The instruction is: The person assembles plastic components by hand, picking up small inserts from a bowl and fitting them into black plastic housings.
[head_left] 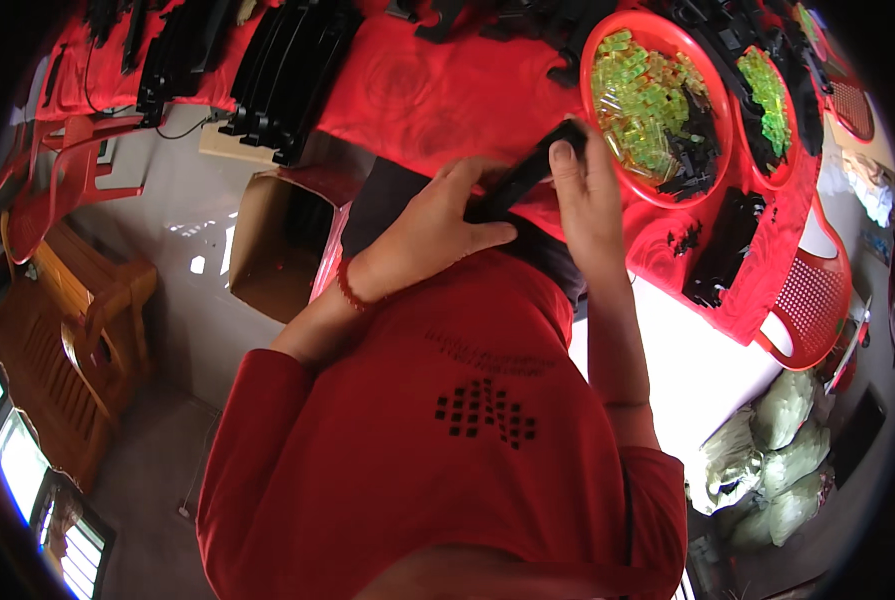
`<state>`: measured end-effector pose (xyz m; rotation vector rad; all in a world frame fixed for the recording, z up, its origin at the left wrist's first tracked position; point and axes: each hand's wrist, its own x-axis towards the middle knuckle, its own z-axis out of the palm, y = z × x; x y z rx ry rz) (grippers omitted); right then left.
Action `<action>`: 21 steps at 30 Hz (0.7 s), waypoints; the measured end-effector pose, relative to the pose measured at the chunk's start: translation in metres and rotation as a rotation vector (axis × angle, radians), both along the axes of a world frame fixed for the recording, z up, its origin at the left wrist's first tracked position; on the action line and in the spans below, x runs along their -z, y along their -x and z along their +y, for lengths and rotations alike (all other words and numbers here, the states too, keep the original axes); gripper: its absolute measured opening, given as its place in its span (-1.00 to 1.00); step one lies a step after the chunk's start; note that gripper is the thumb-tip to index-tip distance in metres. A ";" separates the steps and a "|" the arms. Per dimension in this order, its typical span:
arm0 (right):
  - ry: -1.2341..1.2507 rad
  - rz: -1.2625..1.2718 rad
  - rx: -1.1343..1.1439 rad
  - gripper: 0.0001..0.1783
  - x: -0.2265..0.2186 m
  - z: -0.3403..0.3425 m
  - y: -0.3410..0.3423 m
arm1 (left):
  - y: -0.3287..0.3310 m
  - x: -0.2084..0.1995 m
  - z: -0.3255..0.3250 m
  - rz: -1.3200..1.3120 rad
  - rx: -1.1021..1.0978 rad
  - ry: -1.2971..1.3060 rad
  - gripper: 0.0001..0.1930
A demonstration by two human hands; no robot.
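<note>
A long black plastic piece (525, 180) is held between my two hands, tilted with its far end up to the right. My left hand (442, 212) grips its near end, the thumb stretched along the underside. At the upper end, my right hand (585, 190) closes around it with the thumb pressed on top. Just right of that hand is a red basin (589, 60) holding yellow-green clear plastic pieces (632, 100) and small black parts (692, 150). The face of the black piece is partly hidden by my fingers.
A red-covered table (397, 90) bears stacked long black pieces (292, 70) at the left and a second red basin (791, 150) at the right. An open cardboard box (252, 245) stands left of me. Red chairs (812, 305) and filled plastic bags (782, 465) are around.
</note>
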<state>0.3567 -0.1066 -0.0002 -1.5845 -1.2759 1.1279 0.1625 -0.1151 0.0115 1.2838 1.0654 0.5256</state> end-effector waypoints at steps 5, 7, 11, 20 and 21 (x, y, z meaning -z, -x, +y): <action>-0.180 -0.268 0.258 -0.75 -0.010 0.023 -0.038 | 0.018 -0.008 0.008 0.347 -0.046 -0.257 -0.42; -0.364 -0.543 0.263 -0.83 0.001 0.039 -0.068 | 0.022 -0.010 0.016 0.455 0.028 -0.355 -0.47; -0.544 -0.790 0.087 -0.89 0.014 0.063 -0.084 | 0.008 0.006 0.025 0.495 0.152 -0.635 -0.48; -0.496 -0.979 0.087 -0.86 0.016 0.084 -0.080 | -0.016 0.021 0.042 0.594 0.187 -0.864 -0.56; -0.523 -0.997 0.057 -0.84 0.014 0.087 -0.080 | -0.017 0.023 0.044 0.583 0.181 -0.863 -0.56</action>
